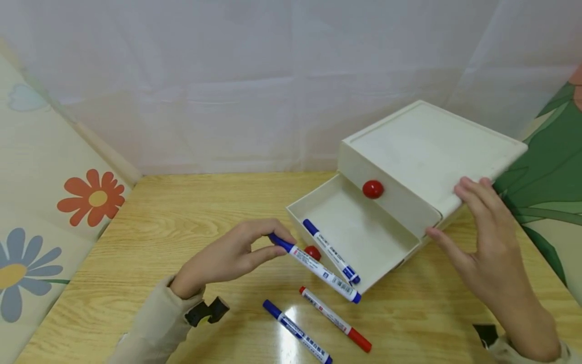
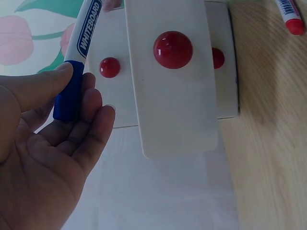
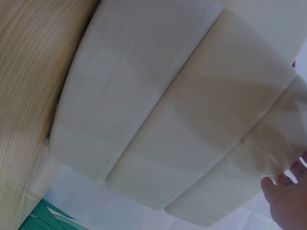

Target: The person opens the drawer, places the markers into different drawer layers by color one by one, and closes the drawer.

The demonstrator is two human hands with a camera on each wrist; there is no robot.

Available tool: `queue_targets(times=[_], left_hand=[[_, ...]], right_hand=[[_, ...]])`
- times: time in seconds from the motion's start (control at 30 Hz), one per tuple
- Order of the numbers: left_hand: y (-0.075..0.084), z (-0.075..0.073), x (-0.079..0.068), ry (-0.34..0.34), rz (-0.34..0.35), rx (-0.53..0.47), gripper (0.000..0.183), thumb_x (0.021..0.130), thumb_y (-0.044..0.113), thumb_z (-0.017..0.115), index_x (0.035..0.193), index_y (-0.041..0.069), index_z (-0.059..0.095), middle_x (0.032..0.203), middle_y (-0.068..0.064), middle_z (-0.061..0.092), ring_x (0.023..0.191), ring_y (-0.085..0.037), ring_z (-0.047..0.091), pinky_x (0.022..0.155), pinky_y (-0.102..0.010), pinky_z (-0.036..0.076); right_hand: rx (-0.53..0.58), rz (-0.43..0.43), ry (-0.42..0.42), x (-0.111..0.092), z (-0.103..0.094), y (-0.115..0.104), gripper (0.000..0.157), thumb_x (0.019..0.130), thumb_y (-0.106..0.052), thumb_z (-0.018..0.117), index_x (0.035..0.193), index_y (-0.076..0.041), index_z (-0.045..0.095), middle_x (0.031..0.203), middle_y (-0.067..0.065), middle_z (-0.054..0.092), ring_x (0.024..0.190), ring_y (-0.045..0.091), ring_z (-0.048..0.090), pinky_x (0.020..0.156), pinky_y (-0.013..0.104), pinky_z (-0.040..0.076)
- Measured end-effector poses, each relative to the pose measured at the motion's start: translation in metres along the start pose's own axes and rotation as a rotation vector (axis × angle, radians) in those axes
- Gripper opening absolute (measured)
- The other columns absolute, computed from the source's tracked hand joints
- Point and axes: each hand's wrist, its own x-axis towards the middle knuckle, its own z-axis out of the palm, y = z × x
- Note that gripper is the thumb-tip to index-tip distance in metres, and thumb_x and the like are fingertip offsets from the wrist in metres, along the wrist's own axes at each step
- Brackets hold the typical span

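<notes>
My left hand (image 1: 232, 253) pinches a blue whiteboard marker (image 1: 323, 273) by its capped end, thumb against fingers. The marker slants down to the right, overlapping the front of the pulled-out drawer (image 1: 386, 242) in the head view. Inside that drawer lies another blue marker (image 1: 331, 251). The left wrist view shows the held marker (image 2: 82, 48) beside the drawer's front (image 2: 177, 105) and its red knob (image 2: 173, 50). With fingers on the top edge and thumb near the front corner, my right hand (image 1: 495, 253) rests on the white drawer cabinet (image 1: 432, 146).
On the wooden table (image 1: 195, 202) in front of the drawer lie a red marker (image 1: 335, 319) and a blue marker (image 1: 297, 331). A closed upper drawer carries a red knob (image 1: 373, 189). White cloth (image 1: 227, 91) hangs behind, with flower-patterned panels (image 1: 91, 197) at the sides.
</notes>
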Motion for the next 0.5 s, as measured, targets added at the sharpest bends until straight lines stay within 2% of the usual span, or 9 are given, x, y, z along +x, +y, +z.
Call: queue_targets(times=[0.23,0.5], left_hand=[[0.004,-0.005,0.016,-0.001,0.041,-0.008,0.018,0.097,0.005,0.06,0.114,0.008,0.065,0.111,-0.002,0.07,0.099,-0.009,0.065,0.085,-0.027,0.057],[0.004,-0.009,0.034,-0.002,0.053,0.054,0.016,0.096,0.004,0.061,0.112,0.005,0.065,0.106,-0.003,0.07,0.095,-0.008,0.063,0.084,-0.027,0.056]], right_hand=[[0.003,0.0,0.008,0.0,0.0,0.0,0.081,0.093,-0.059,0.055,0.126,0.016,0.053,0.129,0.036,0.052,0.141,0.024,0.042,0.125,0.04,0.025],[-0.003,-0.006,0.003,0.001,0.0,0.0,0.081,0.094,-0.058,0.054,0.126,0.016,0.053,0.128,0.036,0.052,0.141,0.024,0.042,0.124,0.039,0.025]])
